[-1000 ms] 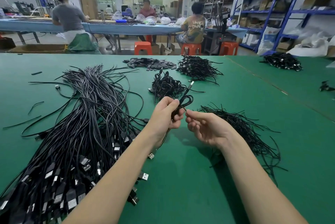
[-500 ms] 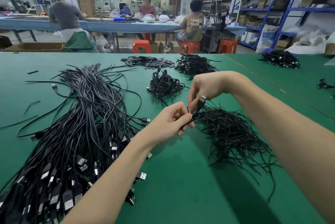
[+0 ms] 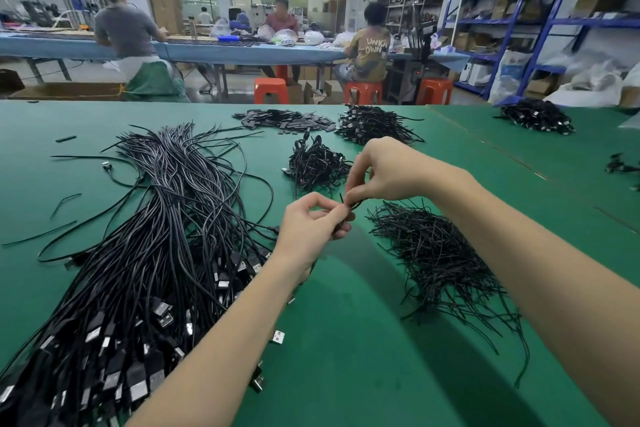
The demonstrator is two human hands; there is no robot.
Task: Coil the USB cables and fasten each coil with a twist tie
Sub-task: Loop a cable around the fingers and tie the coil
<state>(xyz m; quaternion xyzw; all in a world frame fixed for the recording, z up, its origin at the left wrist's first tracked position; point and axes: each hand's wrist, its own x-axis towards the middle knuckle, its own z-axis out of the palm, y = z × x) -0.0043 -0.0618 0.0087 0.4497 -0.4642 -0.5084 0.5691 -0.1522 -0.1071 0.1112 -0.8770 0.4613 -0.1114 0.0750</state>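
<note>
1. The left hand (image 3: 311, 224) is raised over the green felt-covered table (image 3: 346, 340), its fingers curled, with thumb and forefinger pinching a thin black cable coil (image 3: 341, 220) that is mostly hidden inside the grip.
2. The right hand (image 3: 384, 170) comes in from above and to the right; its fingertips (image 3: 349, 196) pinch a short black twist tie (image 3: 353, 205) just where it meets the coil, so the two hands almost touch.
3. One end of the tie sticks up between the two hands; whether it already goes round the coil cannot be told.
4. To the left lies a large bundle of long black USB cables (image 3: 156, 236), their metal-tipped plugs fanned toward the near edge of the table.
5. Just right of the hands lies a loose heap of black twist ties (image 3: 436, 253), with strands trailing toward the near right.
6. Beyond the hands sits a small pile of coiled black cables (image 3: 317, 163); farther back are a flat scatter of small black parts (image 3: 284, 120) and another tangled pile of black cables (image 3: 374, 123).
7. A further pile of dark cables (image 3: 536, 115) rests well apart on the far right of the table.
8. In the background, three people sit on orange plastic stools (image 3: 272, 91) at a long blue-covered workbench (image 3: 242, 51), and blue metal shelving (image 3: 540, 11) stands at the right.
</note>
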